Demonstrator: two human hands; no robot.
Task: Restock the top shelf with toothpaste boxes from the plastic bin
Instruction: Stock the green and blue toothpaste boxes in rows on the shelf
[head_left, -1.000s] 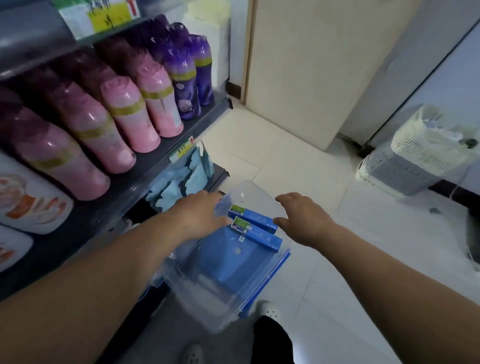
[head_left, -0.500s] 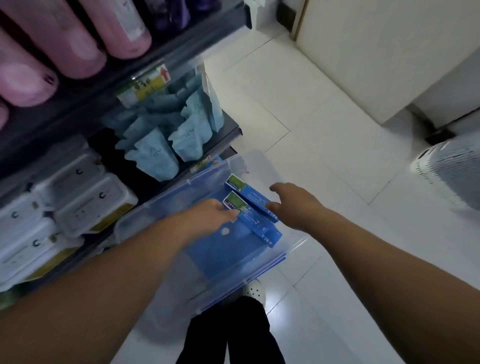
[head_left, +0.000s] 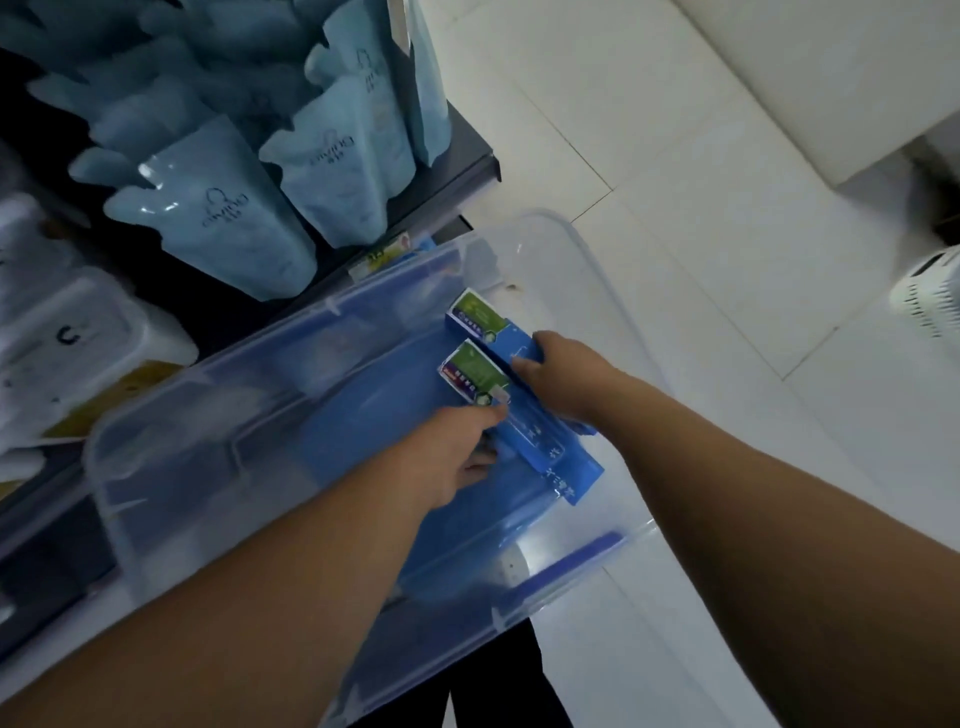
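A clear plastic bin (head_left: 587, 254) with rounded corners and a blue lid or liner under it sits on the white tiled floor (head_left: 701, 218), its long side against the foot of a dark shelf unit (head_left: 467, 156). On the shelf just above the bin's far edge stand soft pale-blue pouches (head_left: 218, 223), glossy and crinkled, with spout-shaped tops; they crowd the shelf edge right over the bin. Lower on the left are white, rounded plastic tubs (head_left: 78, 332) with dark markings. At the right edge a white slotted basket (head_left: 930, 296) shows in part.

Two toothpaste boxes lie side by side in the bin near its right end, both long, flat-sided cardboard, blue with green ends. The right hand (head_left: 561, 374) is closed over the farther toothpaste box (head_left: 480, 322), fingers wrapped across its middle. The left hand (head_left: 447, 457) pinches the nearer toothpaste box (head_left: 472, 371) along its left edge, thumb tucked under and fingertips on top. Both forearms reach across the bin's near wall.
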